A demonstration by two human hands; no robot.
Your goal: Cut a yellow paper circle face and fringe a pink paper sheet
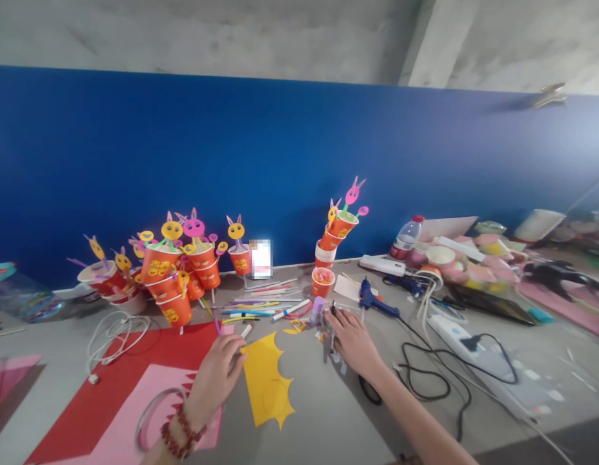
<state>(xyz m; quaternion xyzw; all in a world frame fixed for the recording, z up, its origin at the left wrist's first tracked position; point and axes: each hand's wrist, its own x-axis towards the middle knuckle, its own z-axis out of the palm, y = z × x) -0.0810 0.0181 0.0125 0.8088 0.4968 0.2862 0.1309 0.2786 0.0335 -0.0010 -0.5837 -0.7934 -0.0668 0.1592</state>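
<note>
My left hand (221,367), fingers closed, pinches the lower end of a thin purple stick (215,321) that looks like a pipe cleaner. Beside its fingertips lie a white marker (246,331) and a yellow paper sheet (264,381) with a scalloped cut edge. My right hand (350,339) reaches forward, its fingers around a slim grey tool with a dark tip (333,310), partly hidden and blurred. A purple cylinder (317,310) stands just beyond it. Red (115,361) and pink paper (149,400) lie under and left of my left wrist.
Red paper cups with bunny-faced figures (166,274) cluster at the back left; another cup stack (331,236) leans at centre. Pens and sticks (265,300) lie between them. On the right are a blue glue gun (377,302), a power strip (468,349), tangled cords and a bottle (406,237).
</note>
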